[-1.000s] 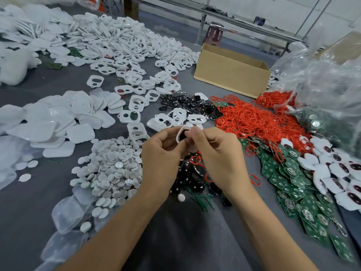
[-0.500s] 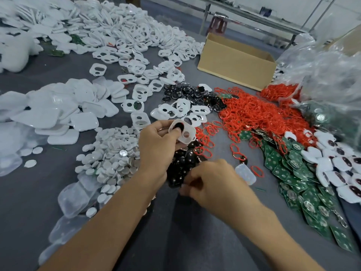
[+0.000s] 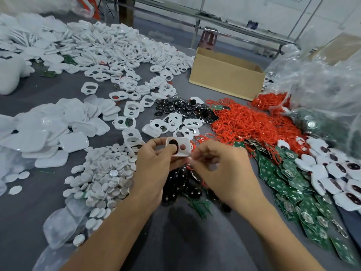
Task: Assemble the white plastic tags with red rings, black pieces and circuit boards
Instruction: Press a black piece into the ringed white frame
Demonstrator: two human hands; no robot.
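Left hand [image 3: 154, 163] pinches white tag [image 3: 187, 142], thumb on top; right hand [image 3: 220, 169] curled alongside, grip unclear.

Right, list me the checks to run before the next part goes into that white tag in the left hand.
1. Grip of the left hand on the white tag, thumb on top: ok.
2. The black piece sits in the tag's large opening: cannot tell whether it is fully seated, because the thumb covers it.
3. The small round hole in the tag is unblocked: ok.
4. The right hand has the next part pinched: cannot tell, its fingers are blurred.
5. The red rings lie close beyond the right hand: ok.
6. The circuit boards lie close on the right: ok.
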